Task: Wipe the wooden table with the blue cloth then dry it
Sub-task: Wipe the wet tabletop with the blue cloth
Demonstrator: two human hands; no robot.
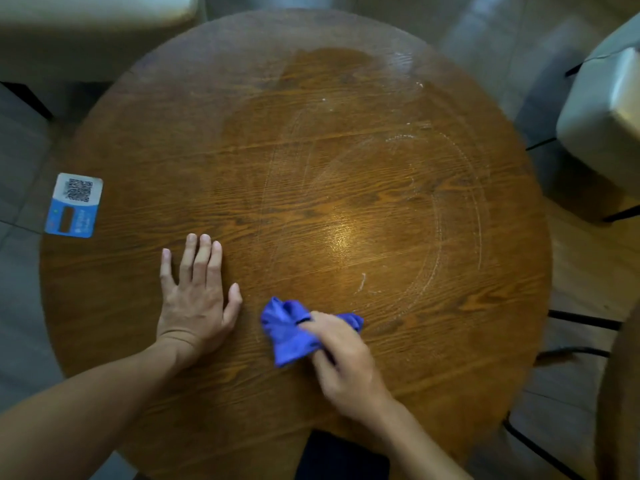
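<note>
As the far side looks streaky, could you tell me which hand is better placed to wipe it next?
Probably the right hand: it already grips the blue cloth, while the left hand lies flat and empty on the wooden table.

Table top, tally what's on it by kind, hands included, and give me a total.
Hands: 2, left hand flat, right hand gripping the cloth
Cloth: 1, blue
Sticker: 1, QR code, at the table edge
Total: 4
</note>
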